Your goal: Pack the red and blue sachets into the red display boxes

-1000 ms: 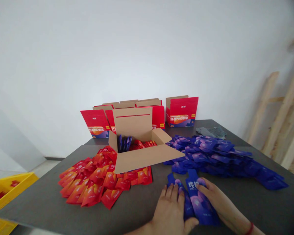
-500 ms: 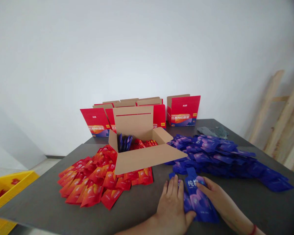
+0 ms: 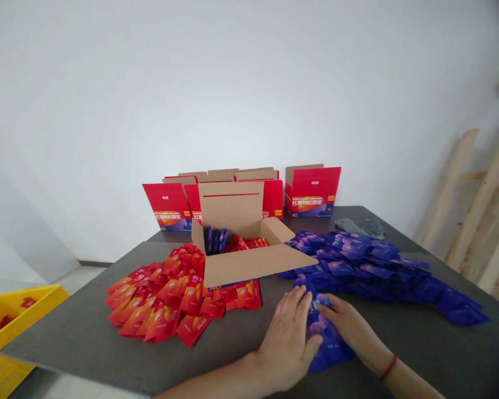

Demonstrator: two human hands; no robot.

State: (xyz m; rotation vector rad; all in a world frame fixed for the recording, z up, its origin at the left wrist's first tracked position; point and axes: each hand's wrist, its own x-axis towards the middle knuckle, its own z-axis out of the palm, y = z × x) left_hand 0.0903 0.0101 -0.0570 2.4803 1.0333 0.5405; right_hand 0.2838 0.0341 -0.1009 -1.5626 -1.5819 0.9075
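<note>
Several blue pouches (image 3: 326,338) lie stacked near the table's front edge. My left hand (image 3: 289,335) is around their left side, its fingers together and its thumb at the near end. My right hand (image 3: 349,324) grips the upper right edge of the same pouches. Just beyond them is an open cardboard box (image 3: 253,265), with blue pouches (image 3: 216,240) at its left and red pouches (image 3: 249,243) beside them. Loose red pouches (image 3: 158,302) are heaped left of my hands, and a long pile of blue pouches (image 3: 370,266) spreads to the right.
Red printed boxes (image 3: 166,205) stand along the wall, one more (image 3: 314,191) farther right. A grey cloth (image 3: 361,227) lies behind the blue pile. A yellow crate (image 3: 20,332) is at lower left, wooden beams (image 3: 461,183) at right.
My hands have come closer together around the blue pouches, which now lie more squarely over one another. The whole view has shifted slightly.
</note>
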